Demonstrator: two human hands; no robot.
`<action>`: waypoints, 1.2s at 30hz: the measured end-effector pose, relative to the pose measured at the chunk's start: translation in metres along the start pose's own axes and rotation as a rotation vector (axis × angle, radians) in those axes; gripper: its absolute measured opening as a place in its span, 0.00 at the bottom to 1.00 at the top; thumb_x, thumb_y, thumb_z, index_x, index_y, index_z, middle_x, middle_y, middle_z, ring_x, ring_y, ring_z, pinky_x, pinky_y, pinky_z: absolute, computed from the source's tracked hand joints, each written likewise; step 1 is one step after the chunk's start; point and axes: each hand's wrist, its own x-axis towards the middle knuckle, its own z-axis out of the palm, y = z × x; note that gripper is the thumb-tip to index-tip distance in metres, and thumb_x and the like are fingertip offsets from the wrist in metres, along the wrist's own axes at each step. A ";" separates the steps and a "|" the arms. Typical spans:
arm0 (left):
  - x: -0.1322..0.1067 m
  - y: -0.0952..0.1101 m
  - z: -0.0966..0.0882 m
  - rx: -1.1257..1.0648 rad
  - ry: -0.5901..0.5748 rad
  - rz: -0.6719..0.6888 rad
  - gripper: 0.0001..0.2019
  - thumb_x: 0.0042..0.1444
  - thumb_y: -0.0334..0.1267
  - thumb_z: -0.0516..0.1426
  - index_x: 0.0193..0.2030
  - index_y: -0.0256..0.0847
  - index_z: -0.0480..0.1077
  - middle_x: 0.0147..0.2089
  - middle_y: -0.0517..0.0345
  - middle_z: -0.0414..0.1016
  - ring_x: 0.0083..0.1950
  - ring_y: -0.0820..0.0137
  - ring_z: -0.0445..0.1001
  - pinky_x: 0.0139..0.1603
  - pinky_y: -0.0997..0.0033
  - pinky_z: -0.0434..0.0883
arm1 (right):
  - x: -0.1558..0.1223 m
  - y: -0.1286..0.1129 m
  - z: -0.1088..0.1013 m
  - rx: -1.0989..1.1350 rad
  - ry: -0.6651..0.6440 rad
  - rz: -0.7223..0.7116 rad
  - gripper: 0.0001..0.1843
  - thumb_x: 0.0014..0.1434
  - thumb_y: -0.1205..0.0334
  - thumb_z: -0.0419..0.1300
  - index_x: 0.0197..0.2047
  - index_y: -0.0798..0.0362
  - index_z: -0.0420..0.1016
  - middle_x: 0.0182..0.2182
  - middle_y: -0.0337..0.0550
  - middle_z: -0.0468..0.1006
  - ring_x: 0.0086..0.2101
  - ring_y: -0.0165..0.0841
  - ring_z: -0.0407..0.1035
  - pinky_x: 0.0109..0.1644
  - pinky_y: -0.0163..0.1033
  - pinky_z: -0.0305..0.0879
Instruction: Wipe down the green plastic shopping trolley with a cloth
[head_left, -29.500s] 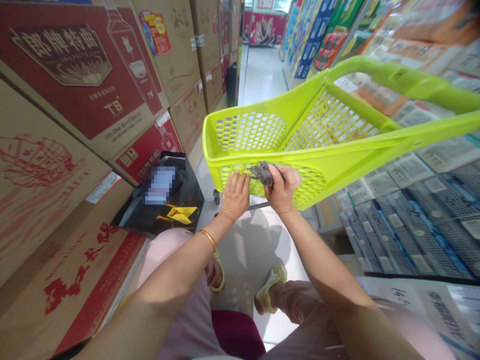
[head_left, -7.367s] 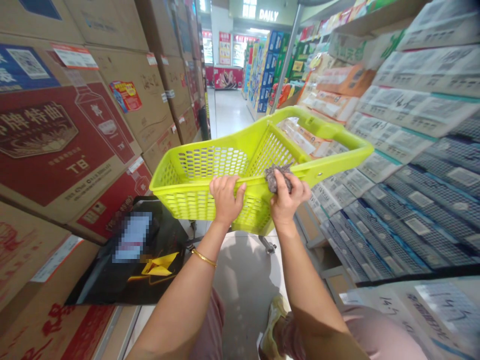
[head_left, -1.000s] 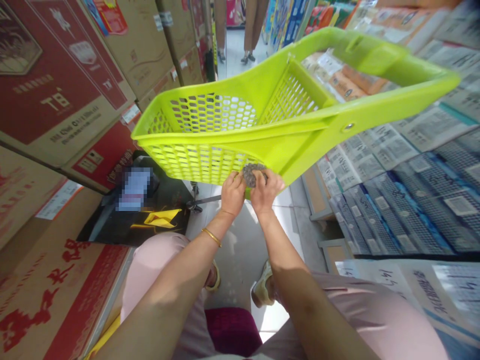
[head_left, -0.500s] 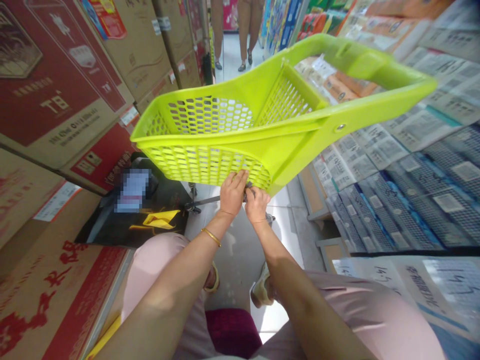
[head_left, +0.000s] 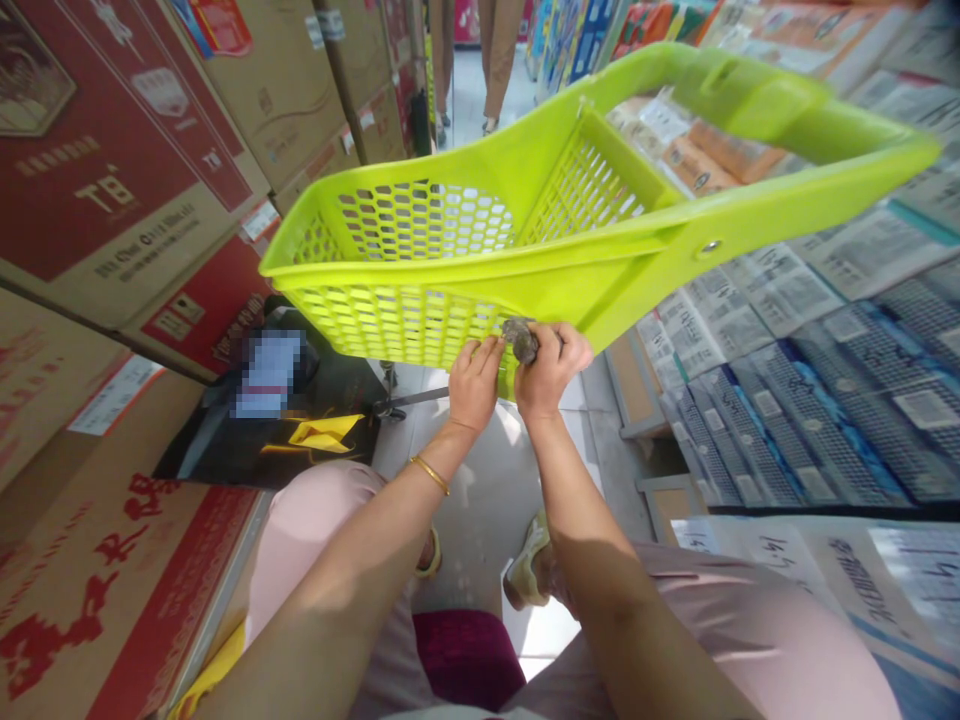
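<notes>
A lime-green shopping basket cart (head_left: 390,265) stands tilted in front of me, its long handle reaching to the upper right. My left hand (head_left: 474,385) is closed at the lower edge of its mesh side, fingers together on the plastic; its thumb is hidden. Just to the right, my right hand (head_left: 551,368) grips a dark grey, crumpled rag (head_left: 521,340), which bulges out between thumb and fingers against the basket's side. Below the basket, a dark metal bar (head_left: 420,397) runs to a small wheel.
Stacked cartons (head_left: 112,150) wall in the left side, with a black bag (head_left: 225,440) and yellow piece (head_left: 326,433) before them. Packaged paper goods (head_left: 787,410) fill the right shelves. Another person's legs (head_left: 495,60) stand in the aisle beyond. My knees flank the basket.
My right hand has moved up and right along the basket's side, and the grey rag shows more in it. The left hand shifted slightly right. The basket's handle end appears farther right.
</notes>
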 end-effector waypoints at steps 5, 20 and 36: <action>-0.002 0.001 -0.001 -0.040 -0.021 -0.017 0.12 0.62 0.30 0.50 0.47 0.34 0.73 0.51 0.45 0.75 0.55 0.61 0.69 0.57 0.60 0.68 | -0.036 0.004 0.011 -0.021 -0.110 -0.057 0.13 0.59 0.66 0.50 0.39 0.47 0.75 0.39 0.44 0.70 0.41 0.33 0.60 0.47 0.41 0.56; -0.002 0.002 -0.004 -0.072 -0.020 0.017 0.15 0.63 0.30 0.49 0.54 0.39 0.70 0.54 0.51 0.74 0.53 0.63 0.69 0.55 0.61 0.69 | -0.043 0.003 -0.002 0.024 -0.153 -0.035 0.16 0.55 0.72 0.50 0.41 0.48 0.74 0.40 0.45 0.69 0.42 0.35 0.60 0.47 0.43 0.57; -0.002 0.006 -0.006 -0.044 -0.034 0.016 0.12 0.61 0.29 0.51 0.49 0.36 0.72 0.53 0.46 0.74 0.54 0.61 0.69 0.54 0.59 0.70 | -0.048 0.003 0.004 0.078 -0.161 0.005 0.15 0.54 0.71 0.50 0.41 0.51 0.73 0.39 0.46 0.68 0.42 0.33 0.62 0.47 0.41 0.62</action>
